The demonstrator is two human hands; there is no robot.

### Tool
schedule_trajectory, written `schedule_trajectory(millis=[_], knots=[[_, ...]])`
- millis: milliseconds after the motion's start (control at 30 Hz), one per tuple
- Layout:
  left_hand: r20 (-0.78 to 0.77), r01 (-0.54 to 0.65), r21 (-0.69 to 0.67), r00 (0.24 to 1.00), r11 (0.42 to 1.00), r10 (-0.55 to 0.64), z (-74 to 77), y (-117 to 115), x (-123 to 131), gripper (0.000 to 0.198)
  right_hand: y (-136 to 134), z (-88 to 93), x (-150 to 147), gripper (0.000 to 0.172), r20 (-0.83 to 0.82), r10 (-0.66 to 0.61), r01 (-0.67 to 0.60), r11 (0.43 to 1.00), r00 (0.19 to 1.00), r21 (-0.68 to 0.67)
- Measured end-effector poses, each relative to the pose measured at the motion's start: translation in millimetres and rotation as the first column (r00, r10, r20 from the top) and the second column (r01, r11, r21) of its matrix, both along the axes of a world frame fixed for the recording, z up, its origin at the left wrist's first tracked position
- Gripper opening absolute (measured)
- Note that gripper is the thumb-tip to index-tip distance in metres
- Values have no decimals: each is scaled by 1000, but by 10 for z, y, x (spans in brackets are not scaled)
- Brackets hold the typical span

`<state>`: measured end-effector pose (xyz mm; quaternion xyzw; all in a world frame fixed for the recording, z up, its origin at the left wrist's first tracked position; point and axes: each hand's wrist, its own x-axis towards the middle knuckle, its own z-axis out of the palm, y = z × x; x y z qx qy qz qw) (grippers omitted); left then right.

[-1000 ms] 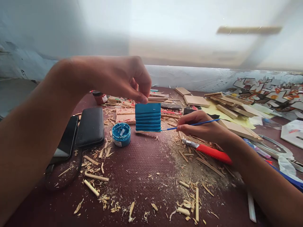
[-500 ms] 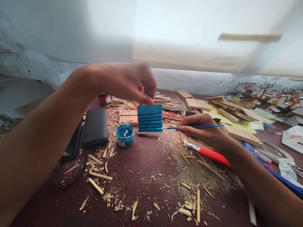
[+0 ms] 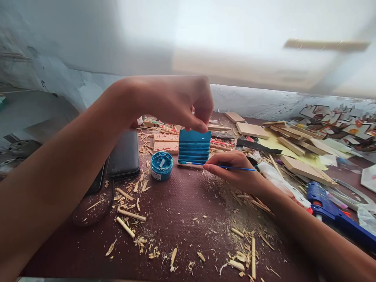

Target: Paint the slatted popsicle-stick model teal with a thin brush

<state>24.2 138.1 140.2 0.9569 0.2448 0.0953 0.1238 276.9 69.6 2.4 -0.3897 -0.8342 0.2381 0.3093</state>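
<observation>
Between thumb and fingers, my left hand pinches the top edge of a small blue ridged panel, held upright above the table. Its lowest edge shows a bare wood strip. My right hand is closed around a thin blue paintbrush, whose tip lies against the lower left part of the panel. An open jar of blue paint stands just left of the panel, with a pale scrap inside its rim.
Wood shavings and sticks litter the dark red table. A black case lies left of the jar. Wooden blocks lie at the back right, and a blue glue gun rests beyond my right forearm.
My right hand and the brush have moved left, taking the tip from the panel's right edge to its lower left. The view has shifted slightly; my left hand still holds the panel.
</observation>
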Motion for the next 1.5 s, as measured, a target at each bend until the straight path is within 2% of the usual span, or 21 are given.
schedule_trajectory(millis=[167,333,533,800,900,1067,1200,1500], knots=[[-10,-36,-5,999,999,36,20,-41,-3,22,31,-46,2,36,16,-16,17,1000,1000,-17],[-23,-42,-13,999,999,42,6,-20,-24,27,51,-37,14,42,61,26,-23,999,998,-37],[-9,34,12,999,999,-33,12,5,-33,21,42,-9,46,54,65,87,-81,993,994,-85],[-22,56,29,998,998,-55,30,7,-37,21,47,62,152,59,69,31,-19,985,997,-169],[-23,62,31,998,998,-61,29,0,-30,22,33,94,186,57,73,19,-8,988,997,-152],[-29,49,24,998,999,-48,26,2,-29,23,-26,135,212,46,42,-68,69,997,997,-34],[-23,61,28,998,998,-60,19,25,-29,23,-57,135,145,42,15,-89,89,996,996,22],[-21,53,22,998,998,-52,19,13,-24,24,-45,84,-44,42,1,-75,75,997,997,-15]])
